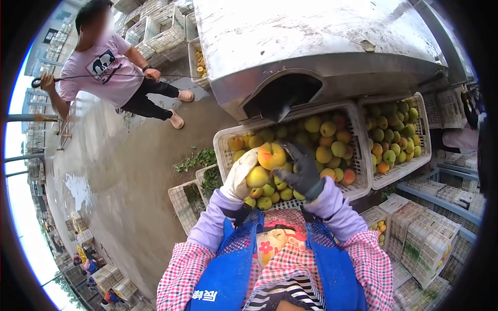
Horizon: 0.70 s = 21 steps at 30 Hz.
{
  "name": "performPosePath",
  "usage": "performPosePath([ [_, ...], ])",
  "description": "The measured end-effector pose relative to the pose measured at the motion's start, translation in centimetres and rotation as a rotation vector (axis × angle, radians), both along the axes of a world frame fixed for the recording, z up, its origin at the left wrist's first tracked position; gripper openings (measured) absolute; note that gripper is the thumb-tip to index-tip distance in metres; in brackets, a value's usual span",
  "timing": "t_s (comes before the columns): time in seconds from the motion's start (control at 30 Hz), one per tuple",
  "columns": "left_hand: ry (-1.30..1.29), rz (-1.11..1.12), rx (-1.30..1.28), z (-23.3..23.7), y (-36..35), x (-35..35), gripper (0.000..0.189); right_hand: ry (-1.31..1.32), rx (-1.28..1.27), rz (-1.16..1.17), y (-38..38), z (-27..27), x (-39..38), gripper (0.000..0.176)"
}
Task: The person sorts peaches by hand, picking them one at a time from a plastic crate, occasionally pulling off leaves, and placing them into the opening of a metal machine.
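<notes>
My left hand (241,173), in a white glove, is closed round yellow-green and orange peaches (271,156) above a white crate. My right hand (300,170), in a dark glove, curves beside the same fruit from the right, its fingers near the orange peach; what its palm touches is hidden. Under both hands the white crate (363,179) holds many green, yellow and reddish peaches (323,154). The metal chute opening (282,96) lies just beyond the crate's far side.
At the right stands a second crate of peaches (428,147). Stacked crates (423,238) are at the lower right. A person (111,72) in a pink shirt stands at the upper left. Leaves (199,159) lie on the wet ground, near small crates (182,205).
</notes>
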State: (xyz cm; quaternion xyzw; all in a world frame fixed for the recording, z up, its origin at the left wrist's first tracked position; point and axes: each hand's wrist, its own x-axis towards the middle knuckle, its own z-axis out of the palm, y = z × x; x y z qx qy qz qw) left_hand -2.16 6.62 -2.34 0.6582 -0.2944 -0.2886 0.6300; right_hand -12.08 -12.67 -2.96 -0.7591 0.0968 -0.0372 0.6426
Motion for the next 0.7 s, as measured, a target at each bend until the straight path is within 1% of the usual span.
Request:
performPosePath([
  [0.03,-0.094,0.018,-0.008,-0.4,-0.3,0.2,0.047,-0.172,-0.457,-0.119,0.9,1.7,0.0,0.086],
  [0.07,-0.187,0.04,-0.015,-0.8,-0.6,0.3,0.051,-0.209,-0.407,-0.188,1.2,2.4,0.9,0.086],
  [0.1,-0.273,0.085,-0.025,2.5,-1.8,0.3,0.054,-0.246,-0.355,-0.256,1.2,2.9,2.0,0.087],
  [0.13,-0.326,0.123,-0.063,3.5,-2.1,0.5,0.051,-0.282,-0.302,-0.32,1.2,3.2,3.1,0.088],
  [0.17,-0.38,0.163,-0.099,4.6,-2.5,0.7,0.049,-0.383,-0.342,-0.395,1.0,2.9,4.5,0.083],
  [0.23,-0.06,0.237,-0.076,4.3,-2.3,1.0,0.044,-0.37,-0.71,-0.385,-0.5,1.9,7.3,0.082],
  [0.27,0.075,0.236,-0.01,3.0,-1.9,1.0,0.045,-0.419,-0.785,-0.378,-1.1,0.0,8.6,0.08],
  [0.3,0.209,0.24,0.056,2.6,-1.9,1.2,0.046,-0.469,-0.861,-0.374,-1.6,-0.7,10.1,0.078],
  [0.4,0.694,0.223,-0.164,2.6,-1.2,0.6,0.047,-0.367,-0.884,-0.297,-2.2,-1.6,11.4,0.08],
  [0.43,0.852,0.27,-0.231,1.7,-0.9,0.4,0.046,-0.378,-0.901,-0.362,-1.9,-3.2,12.2,0.081],
  [0.47,1.007,0.314,-0.298,0.8,-0.8,0.2,0.044,-0.346,-0.883,-0.364,-2.1,-3.8,12.4,0.082],
  [0.57,1.222,0.404,-0.435,0.3,-1.4,0.5,0.042,-0.279,-0.751,-0.283,-3.1,-2.3,12.0,0.084],
  [0.63,1.295,0.432,-0.501,-0.5,-1.6,1.1,0.042,-0.274,-0.665,-0.227,-4.1,-0.4,12.1,0.086],
  [0.7,1.34,0.441,-0.581,-0.1,-1.9,1.1,0.041,-0.305,-0.586,-0.192,-4.7,1.5,11.9,0.088],
])
